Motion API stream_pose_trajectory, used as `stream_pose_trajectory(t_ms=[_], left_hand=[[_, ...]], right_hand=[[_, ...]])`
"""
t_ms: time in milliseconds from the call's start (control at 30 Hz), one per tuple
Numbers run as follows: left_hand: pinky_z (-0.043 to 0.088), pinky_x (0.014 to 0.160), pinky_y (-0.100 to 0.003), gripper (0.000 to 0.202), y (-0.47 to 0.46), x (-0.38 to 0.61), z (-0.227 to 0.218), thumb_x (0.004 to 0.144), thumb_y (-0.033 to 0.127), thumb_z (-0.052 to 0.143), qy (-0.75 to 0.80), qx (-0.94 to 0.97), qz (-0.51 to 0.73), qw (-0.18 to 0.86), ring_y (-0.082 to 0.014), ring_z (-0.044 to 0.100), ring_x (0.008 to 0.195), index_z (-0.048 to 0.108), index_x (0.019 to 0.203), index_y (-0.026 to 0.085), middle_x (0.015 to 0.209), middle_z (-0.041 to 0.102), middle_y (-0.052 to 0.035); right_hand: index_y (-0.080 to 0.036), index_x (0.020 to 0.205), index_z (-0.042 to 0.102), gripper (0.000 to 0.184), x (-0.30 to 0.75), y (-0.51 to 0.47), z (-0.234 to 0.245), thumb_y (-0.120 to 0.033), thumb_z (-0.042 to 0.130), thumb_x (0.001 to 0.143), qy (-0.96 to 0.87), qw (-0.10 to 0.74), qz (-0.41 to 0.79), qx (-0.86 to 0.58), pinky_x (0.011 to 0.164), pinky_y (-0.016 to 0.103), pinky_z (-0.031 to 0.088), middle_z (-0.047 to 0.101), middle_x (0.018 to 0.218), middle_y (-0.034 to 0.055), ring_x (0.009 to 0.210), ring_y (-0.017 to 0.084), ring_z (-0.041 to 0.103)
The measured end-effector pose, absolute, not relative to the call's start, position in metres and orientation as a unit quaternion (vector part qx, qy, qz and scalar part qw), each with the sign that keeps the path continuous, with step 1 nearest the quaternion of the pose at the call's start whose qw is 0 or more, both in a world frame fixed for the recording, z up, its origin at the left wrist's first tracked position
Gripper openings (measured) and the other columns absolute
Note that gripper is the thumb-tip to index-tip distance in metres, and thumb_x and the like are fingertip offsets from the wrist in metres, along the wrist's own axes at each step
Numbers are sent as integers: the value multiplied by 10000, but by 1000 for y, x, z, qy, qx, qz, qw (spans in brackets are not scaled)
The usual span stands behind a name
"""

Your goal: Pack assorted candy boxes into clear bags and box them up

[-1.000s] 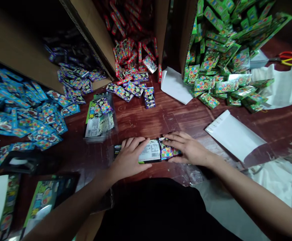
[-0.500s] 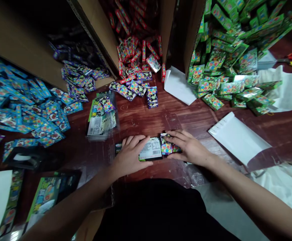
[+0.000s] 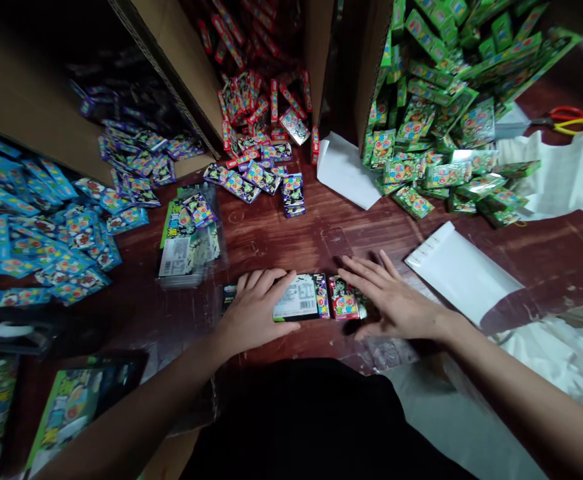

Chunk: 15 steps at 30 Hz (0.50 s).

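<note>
My left hand [image 3: 256, 308] spans a flat black-and-green printed packet [image 3: 296, 300] with a white barcode label. Its fingers lie over the far edge and the thumb along the near one, gripping the packet against the table. At the packet's right end shows a narrow strip of a purple box [image 3: 323, 297]. Just right of that, separated by a small gap, lies a small red candy-style box [image 3: 344, 300]. My right hand [image 3: 389, 293] is open beside the red box, fingers spread, fingertips close to its far right corner. Something under the right palm is mostly hidden.
A stack of printed packets [image 3: 176, 257] with a purple box on top stands left. Blue boxes [image 3: 79, 227], purple boxes [image 3: 259, 177], red boxes [image 3: 251, 97] and green boxes [image 3: 424, 123] spill from cartons. White envelopes [image 3: 464, 270] and scissors [image 3: 569, 120] lie right.
The purple box under my right hand has shifted left to the packet's end, leaving only a strip showing. My right hand has moved right and spread, uncovering the red box.
</note>
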<state>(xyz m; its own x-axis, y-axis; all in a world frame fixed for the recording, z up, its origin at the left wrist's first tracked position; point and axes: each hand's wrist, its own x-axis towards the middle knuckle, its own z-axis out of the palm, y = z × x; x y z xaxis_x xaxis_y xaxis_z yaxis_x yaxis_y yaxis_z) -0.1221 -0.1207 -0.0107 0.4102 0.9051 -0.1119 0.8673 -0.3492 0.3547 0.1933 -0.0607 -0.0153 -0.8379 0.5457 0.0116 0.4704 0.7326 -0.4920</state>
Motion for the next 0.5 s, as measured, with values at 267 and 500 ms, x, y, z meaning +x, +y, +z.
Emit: stream_pose_trajectory(t_ms=[267, 500], left_hand=[[340, 1054, -478, 922, -116, -126, -10, 717, 483, 830, 497, 843, 53, 198, -331, 478, 1257, 401, 1498, 246, 1414, 525, -108], [372, 1050, -460, 948, -117, -117, -6, 672, 471, 860, 518, 820, 83, 229, -317, 483, 1225, 425, 1484, 246, 1366, 532, -98]], right_hand=[[-224, 1550, 370, 827, 198, -50, -26, -513, 728, 863, -912, 181, 276, -243, 1243, 646, 133, 576, 1443, 164, 1335, 312, 548], [-220, 1521, 427, 826, 181, -46, -27, -524, 765, 832, -903, 208, 314, -207, 1238, 646, 165, 594, 1431, 161, 1323, 304, 568]])
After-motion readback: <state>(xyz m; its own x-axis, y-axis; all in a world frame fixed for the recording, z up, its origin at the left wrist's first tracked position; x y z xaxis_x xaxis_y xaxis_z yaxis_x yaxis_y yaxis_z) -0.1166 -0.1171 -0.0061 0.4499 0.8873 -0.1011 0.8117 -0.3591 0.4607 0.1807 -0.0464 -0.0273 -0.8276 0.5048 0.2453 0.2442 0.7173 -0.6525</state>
